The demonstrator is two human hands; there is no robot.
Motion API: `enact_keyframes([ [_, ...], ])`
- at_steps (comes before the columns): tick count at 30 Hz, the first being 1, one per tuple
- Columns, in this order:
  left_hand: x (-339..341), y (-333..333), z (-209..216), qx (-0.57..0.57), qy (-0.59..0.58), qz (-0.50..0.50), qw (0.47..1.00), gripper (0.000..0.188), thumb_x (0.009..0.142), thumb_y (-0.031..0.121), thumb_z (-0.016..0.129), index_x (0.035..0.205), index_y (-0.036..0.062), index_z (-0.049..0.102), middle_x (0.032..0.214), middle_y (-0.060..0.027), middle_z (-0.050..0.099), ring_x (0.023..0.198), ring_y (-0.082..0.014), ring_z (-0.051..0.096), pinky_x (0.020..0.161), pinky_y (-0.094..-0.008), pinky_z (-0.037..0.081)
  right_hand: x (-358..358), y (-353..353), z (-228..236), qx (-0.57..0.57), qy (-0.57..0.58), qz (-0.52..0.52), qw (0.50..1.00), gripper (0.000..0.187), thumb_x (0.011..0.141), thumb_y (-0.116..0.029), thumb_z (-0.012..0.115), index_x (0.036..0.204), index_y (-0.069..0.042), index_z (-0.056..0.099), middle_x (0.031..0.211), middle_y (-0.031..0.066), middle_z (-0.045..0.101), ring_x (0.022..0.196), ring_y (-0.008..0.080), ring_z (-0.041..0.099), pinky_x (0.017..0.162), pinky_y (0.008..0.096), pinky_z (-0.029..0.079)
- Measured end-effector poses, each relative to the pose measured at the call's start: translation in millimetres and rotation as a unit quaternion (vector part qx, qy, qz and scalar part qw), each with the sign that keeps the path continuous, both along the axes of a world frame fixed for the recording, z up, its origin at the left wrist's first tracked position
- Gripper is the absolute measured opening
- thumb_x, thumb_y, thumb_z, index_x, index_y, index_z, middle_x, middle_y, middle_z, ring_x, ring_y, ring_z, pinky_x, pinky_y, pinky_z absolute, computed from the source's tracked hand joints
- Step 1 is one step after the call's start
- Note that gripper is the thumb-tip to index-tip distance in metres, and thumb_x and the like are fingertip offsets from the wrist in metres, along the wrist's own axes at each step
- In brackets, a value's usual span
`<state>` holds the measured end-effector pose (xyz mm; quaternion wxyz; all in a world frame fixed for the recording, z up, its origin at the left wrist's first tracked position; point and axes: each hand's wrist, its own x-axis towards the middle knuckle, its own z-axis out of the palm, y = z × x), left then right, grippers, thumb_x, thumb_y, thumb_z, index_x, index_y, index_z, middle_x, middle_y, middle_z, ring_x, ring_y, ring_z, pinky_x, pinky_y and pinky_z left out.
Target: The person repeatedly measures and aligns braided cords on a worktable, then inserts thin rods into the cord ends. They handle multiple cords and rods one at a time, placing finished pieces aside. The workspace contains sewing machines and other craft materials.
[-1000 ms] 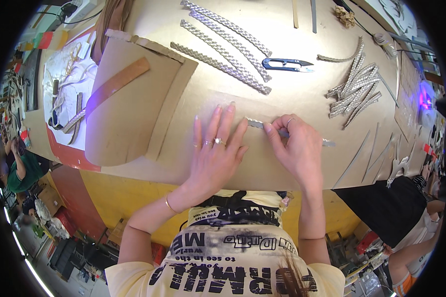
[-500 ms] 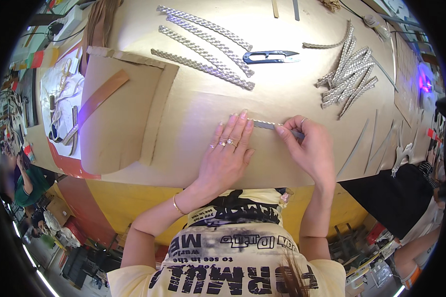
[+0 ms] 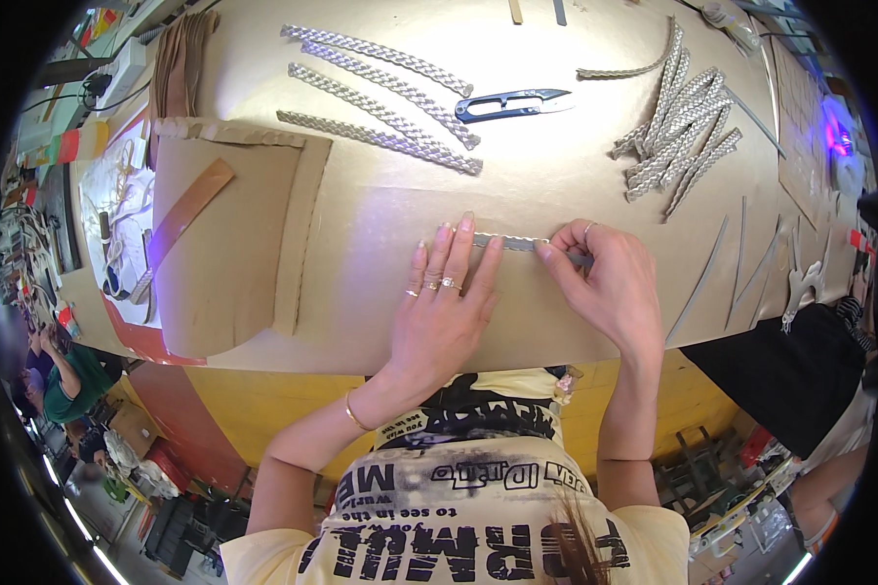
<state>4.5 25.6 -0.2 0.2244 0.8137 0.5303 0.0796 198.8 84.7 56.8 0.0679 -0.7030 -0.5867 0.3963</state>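
My left hand (image 3: 446,300) lies flat on the table, fingers spread, pressing on a thin braided strip. A narrow grey strip (image 3: 519,244) runs along that braid, with the braid's pale wavy edge showing above it. The fingers of my left hand cover its left part. At the strip's right end my right hand (image 3: 607,283) pinches the grey strip between thumb and forefinger. Beyond my hands lie several separate braided straps (image 3: 380,93), and beside them a pair of black-handled thread snips (image 3: 513,104). A pile of braided straps (image 3: 681,136) rests at the far right.
Brown card covers the table (image 3: 380,331). On the left stands a bent cardboard piece (image 3: 229,244) with a brown strip (image 3: 195,200) across it. Thin grey strips (image 3: 700,278) lie at the right, near a black cloth (image 3: 776,380). Other people are at the far left.
The view has shifted slightly, so the table things sit further left. My left forefinger has spread away from the other fingers, to the right along the strip. My right hand keeps its pinch.
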Motion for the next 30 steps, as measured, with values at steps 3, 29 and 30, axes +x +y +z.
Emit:
enact_keyframes([
  [3,11,-3,-2,0.026,0.032,0.007,0.999,0.063,0.091,0.029,0.067,0.149,0.0252,0.045,0.156,-0.0249,0.028,0.141,-0.0453,0.033,0.115,-0.0581,0.026,0,1,0,-0.007,-0.013,0.006,1.0,0.023,0.087,-0.026,0.068,0.08,-0.004,0.071,0.063,0.0109,0.067,0.061,0.0263,0.068,0.061,0.0375,0.05],
  [29,39,-5,1,0.017,0.037,-0.019,0.999,0.062,0.093,0.029,0.064,0.149,0.0148,0.042,0.157,-0.0204,0.028,0.145,-0.0413,0.028,0.116,-0.0549,0.027,34,-17,-5,0.024,0.023,-0.067,0.997,0.019,0.087,-0.018,0.071,0.083,0.0,0.069,0.061,0.0054,0.061,0.053,0.0102,0.053,0.052,0.0273,0.042],
  [30,42,-6,0,0.007,0.035,-0.013,0.999,0.064,0.093,0.03,0.065,0.151,0.0169,0.041,0.159,-0.0211,0.025,0.146,-0.0436,0.025,0.117,-0.0572,0.025,34,-17,-6,0.027,0.024,-0.067,0.997,0.019,0.087,-0.018,0.071,0.082,0.0,0.069,0.061,0.0055,0.061,0.053,0.0108,0.053,0.052,0.0274,0.042],
])
